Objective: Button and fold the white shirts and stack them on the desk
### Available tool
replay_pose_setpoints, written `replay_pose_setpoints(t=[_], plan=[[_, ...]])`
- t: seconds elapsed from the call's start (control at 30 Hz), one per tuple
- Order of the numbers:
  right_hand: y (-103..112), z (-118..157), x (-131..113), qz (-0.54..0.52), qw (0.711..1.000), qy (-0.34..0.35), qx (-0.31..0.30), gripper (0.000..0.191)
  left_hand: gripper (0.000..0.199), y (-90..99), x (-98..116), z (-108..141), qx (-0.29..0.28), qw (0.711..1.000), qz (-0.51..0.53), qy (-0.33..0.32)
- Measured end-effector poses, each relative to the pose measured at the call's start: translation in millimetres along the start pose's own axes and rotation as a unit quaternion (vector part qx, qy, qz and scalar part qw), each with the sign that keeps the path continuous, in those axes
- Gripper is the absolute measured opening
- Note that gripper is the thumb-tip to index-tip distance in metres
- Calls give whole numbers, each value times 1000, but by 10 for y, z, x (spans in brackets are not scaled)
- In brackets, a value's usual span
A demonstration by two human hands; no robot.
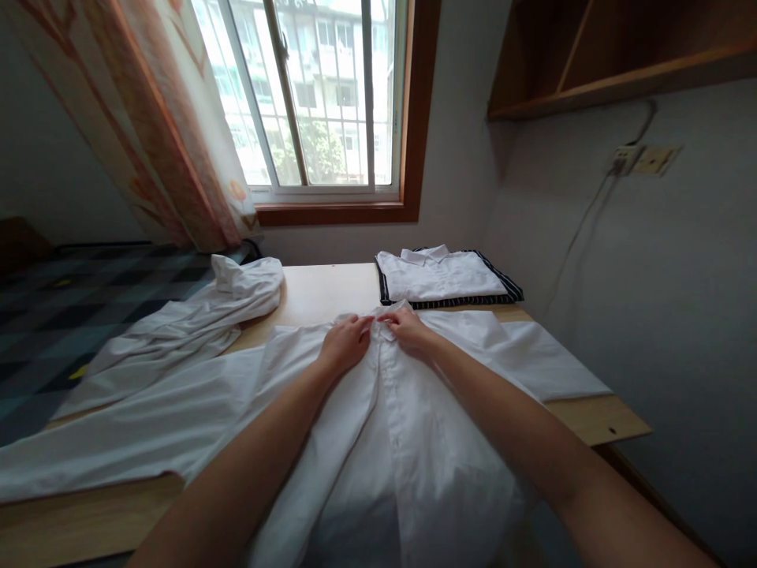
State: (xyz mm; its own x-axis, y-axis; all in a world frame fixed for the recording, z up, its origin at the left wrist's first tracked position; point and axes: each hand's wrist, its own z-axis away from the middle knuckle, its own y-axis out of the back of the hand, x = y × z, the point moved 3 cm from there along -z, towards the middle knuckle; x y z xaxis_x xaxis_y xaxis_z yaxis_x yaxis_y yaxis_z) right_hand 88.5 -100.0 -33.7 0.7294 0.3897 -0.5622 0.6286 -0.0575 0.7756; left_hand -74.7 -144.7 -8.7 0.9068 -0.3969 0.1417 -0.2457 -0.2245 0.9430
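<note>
A white long-sleeved shirt (438, 426) lies face up across the wooden table (331, 284), its sleeves spread to both sides and its hem toward me. The front is partly open below the collar. At the collar, my left hand (346, 343) is closed, fingertips pinching the left front edge. My right hand (405, 327) also pinches the fabric there, on the right front edge. The two hands almost meet at the top of the front opening. Whether a button is between the fingertips is too small to tell.
A folded white shirt (443, 276) rests on a dark striped folded cloth (514, 293) at the back right. Crumpled white clothing (195, 331) lies at the left, by a checked bed (136, 276). Behind are a window (319, 102), a curtain (159, 118) and a wall socket (654, 160).
</note>
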Motion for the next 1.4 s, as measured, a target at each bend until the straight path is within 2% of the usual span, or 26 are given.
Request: replay_pose_setpoints(t=[0.1, 0.23, 0.4, 0.6, 0.7, 0.8, 0.93, 1.07, 1.17, 1.23, 1.37, 1.4], plan=[[-17, 22, -88, 49, 998, -27, -4, 30, 38, 6, -15, -11, -5, 1000, 0, 3], [-8, 90, -129, 50, 999, 1, 22, 19, 31, -6, -13, -46, -8, 1000, 13, 14], [6, 101, -92, 8, 999, 27, 24, 10, 23, 12, -27, -48, 2, 998, 46, 41], [101, 128, -1, -95, 991, 46, 79, 8, 22, 37, -51, -43, 18, 995, 61, 80], [179, 147, 41, -152, 983, 35, 95, 6, 22, 25, -48, -44, 19, 996, 64, 67], [232, 152, 64, -189, 979, 18, 77, 9, 27, 23, -38, -33, 16, 996, 77, 48], [216, 157, 48, -184, 981, 19, 63, 6, 38, 35, -5, -4, 12, 996, 85, 19], [92, 157, -7, -132, 987, 31, 89, 4, 22, 41, 61, 7, 33, 995, 89, -24], [19, 156, -30, -111, 987, 24, 110, 13, 19, 23, 84, -7, 41, 994, 100, -33], [12, 157, -33, -120, 987, 16, 103, 20, 16, 6, 76, -22, 36, 993, 109, -27], [73, 163, -57, -110, 991, 27, 76, 8, 14, -11, 45, -46, 31, 991, 131, -25], [89, 164, -66, -102, 992, 32, 71, 13, 14, -12, 40, -49, 33, 990, 134, -26]])
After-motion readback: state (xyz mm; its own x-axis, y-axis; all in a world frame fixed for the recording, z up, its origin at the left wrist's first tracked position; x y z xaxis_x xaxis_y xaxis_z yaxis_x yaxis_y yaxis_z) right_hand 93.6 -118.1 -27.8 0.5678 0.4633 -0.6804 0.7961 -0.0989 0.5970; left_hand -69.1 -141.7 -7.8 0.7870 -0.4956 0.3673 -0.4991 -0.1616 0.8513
